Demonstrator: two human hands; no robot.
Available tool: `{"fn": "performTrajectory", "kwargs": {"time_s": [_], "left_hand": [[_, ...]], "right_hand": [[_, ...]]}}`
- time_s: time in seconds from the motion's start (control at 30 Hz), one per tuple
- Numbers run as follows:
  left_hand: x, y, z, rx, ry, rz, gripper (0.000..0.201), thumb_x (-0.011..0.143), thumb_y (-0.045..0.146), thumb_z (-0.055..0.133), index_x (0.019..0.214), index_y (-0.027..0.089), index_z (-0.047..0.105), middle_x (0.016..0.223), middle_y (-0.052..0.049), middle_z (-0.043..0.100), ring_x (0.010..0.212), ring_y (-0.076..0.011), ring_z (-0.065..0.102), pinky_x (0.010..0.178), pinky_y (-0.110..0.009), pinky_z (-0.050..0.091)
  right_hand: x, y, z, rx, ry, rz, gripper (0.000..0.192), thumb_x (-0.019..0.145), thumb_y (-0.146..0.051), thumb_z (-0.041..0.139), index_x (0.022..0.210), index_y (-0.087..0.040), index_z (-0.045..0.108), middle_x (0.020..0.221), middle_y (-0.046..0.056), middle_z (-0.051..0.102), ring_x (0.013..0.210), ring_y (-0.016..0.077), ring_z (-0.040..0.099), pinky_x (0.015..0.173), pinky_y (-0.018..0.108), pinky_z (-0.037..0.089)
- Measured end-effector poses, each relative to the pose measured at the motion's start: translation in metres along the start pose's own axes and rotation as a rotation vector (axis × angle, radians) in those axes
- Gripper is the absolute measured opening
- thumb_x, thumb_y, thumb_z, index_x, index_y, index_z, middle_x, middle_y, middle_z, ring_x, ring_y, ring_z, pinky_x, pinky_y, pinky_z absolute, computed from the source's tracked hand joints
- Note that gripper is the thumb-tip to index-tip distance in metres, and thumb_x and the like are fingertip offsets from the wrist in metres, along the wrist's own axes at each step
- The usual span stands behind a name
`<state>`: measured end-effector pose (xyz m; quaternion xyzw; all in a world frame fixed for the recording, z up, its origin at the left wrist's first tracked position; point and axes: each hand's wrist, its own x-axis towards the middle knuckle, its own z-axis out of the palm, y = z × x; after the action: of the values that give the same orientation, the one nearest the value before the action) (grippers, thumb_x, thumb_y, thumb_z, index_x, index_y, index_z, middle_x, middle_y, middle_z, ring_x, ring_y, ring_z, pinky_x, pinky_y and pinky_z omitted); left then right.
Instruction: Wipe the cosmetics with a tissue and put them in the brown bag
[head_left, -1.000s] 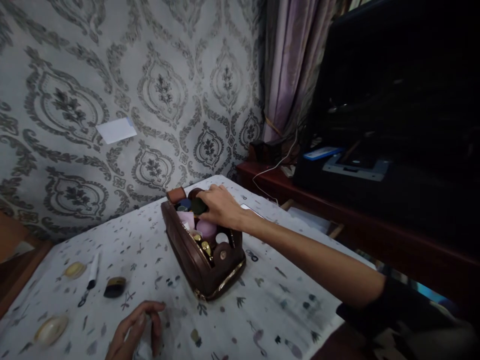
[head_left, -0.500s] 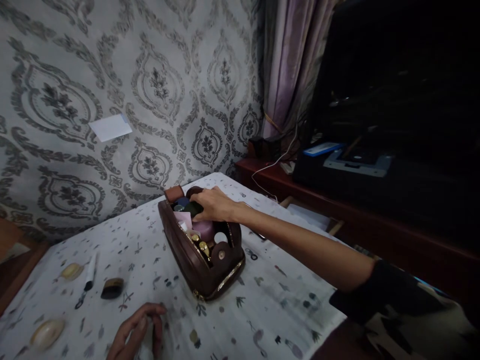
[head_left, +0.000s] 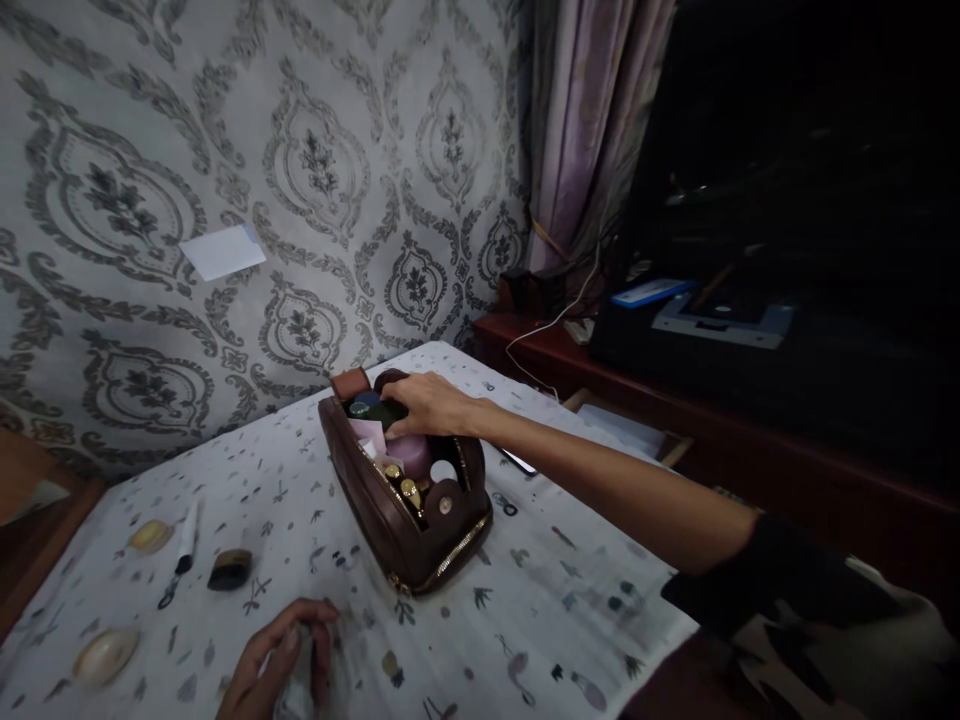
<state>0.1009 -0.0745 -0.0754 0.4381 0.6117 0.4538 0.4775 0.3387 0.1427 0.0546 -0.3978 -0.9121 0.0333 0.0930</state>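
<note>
An open brown leather pouch [head_left: 390,520] stands on the white patterned tablecloth [head_left: 525,620], packed with small cosmetics. My right hand [head_left: 431,403] reaches over its far end, fingers on a dark round item [head_left: 386,412] inside the pouch, above a pink jar [head_left: 410,453]. Gold-capped tubes [head_left: 409,490] show near the pouch's front. My left hand [head_left: 281,660] rests at the table's near edge, fingers curled around a pale crumpled thing that is partly hidden.
Left of the pouch lie a dark brown compact [head_left: 229,569], a white pen-like stick [head_left: 180,565], a round gold item [head_left: 148,536] and a pale oval item [head_left: 105,655]. A phone [head_left: 517,462] lies behind my forearm. A dark cabinet [head_left: 750,420] stands to the right.
My right hand has shifted slightly toward the pouch's far end, pressing down on the dark item. My left hand stays at the near edge.
</note>
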Motion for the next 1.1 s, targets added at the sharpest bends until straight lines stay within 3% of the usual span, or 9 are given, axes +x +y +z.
{"fn": "performTrajectory", "kwargs": {"time_s": [0.33, 0.63, 0.87, 1.1], "left_hand": [[-0.002, 0.0, -0.002, 0.008, -0.041, -0.021, 0.059, 0.078, 0.072, 0.063, 0.09, 0.015, 0.074, 0.064, -0.002, 0.061, 0.054, -0.0155, 0.052, 0.062, -0.029, 0.046], [-0.003, -0.001, -0.003, 0.031, -0.06, 0.062, 0.05, 0.086, 0.063, 0.06, 0.093, 0.015, 0.074, 0.062, -0.002, 0.061, 0.058, -0.0169, 0.054, 0.069, -0.029, 0.046], [0.003, -0.005, -0.014, 0.09, -0.176, 0.038, 0.055, 0.087, 0.066, 0.057, 0.095, 0.014, 0.074, 0.065, -0.004, 0.064, 0.059, -0.0182, 0.057, 0.071, -0.031, 0.048], [-0.004, -0.005, -0.01, 0.087, -0.013, 0.0, 0.055, 0.083, 0.068, 0.059, 0.092, 0.016, 0.076, 0.058, -0.003, 0.062, 0.06, -0.0213, 0.058, 0.075, -0.034, 0.052]], "right_hand": [[0.0, -0.002, -0.004, -0.007, -0.058, 0.015, 0.048, 0.085, -0.04, 0.071, 0.128, -0.021, 0.061, 0.118, 0.008, 0.072, 0.107, 0.0269, 0.066, 0.075, 0.03, 0.041], [-0.003, 0.001, -0.005, 0.034, -0.069, -0.012, 0.047, 0.086, -0.042, 0.068, 0.127, -0.021, 0.06, 0.115, 0.007, 0.072, 0.102, 0.026, 0.066, 0.072, 0.03, 0.038], [-0.005, 0.0, -0.003, -0.013, -0.067, -0.02, 0.046, 0.089, -0.037, 0.065, 0.13, -0.018, 0.057, 0.115, 0.011, 0.071, 0.102, 0.0276, 0.067, 0.074, 0.031, 0.039], [-0.003, 0.008, -0.002, 0.005, -0.096, -0.056, 0.044, 0.09, -0.035, 0.065, 0.13, -0.018, 0.058, 0.113, 0.012, 0.071, 0.101, 0.0283, 0.066, 0.075, 0.031, 0.04]]}}
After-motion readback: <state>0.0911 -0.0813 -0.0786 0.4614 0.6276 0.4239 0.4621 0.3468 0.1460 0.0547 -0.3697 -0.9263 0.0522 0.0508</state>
